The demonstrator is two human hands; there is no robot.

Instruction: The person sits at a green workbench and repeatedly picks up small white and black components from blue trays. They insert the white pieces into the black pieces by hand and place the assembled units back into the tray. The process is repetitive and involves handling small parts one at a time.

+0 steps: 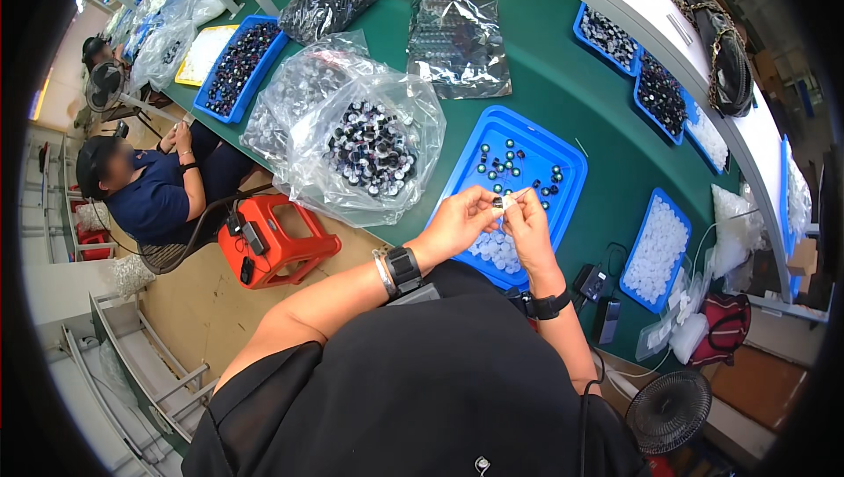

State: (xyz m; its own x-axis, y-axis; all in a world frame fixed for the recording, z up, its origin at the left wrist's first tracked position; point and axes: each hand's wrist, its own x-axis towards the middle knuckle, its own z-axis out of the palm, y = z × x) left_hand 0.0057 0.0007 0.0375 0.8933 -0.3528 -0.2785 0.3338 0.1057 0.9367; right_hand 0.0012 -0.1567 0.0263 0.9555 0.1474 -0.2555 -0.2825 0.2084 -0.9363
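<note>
My left hand (459,224) and my right hand (530,233) meet over a blue tray (570,160). Their fingertips pinch a small black-and-white part (499,203) between them; its exact kind is too small to tell. Inside the tray, behind my fingers, lie several dark round pieces with a greenish shine (499,166). A heap of white translucent pieces (495,253) fills the tray's near end, partly hidden by my hands. Left of the tray, an opened clear plastic bag (420,112) holds many small black, white and purple pieces (371,150).
Along the green table (536,55) stand a blue tray of dark pieces (239,68), a dark bag (338,4), a flat dark plastic sheet (459,46) and a tray of white pieces (658,250). A red stool (280,244) and a seated co-worker (158,182) are at left.
</note>
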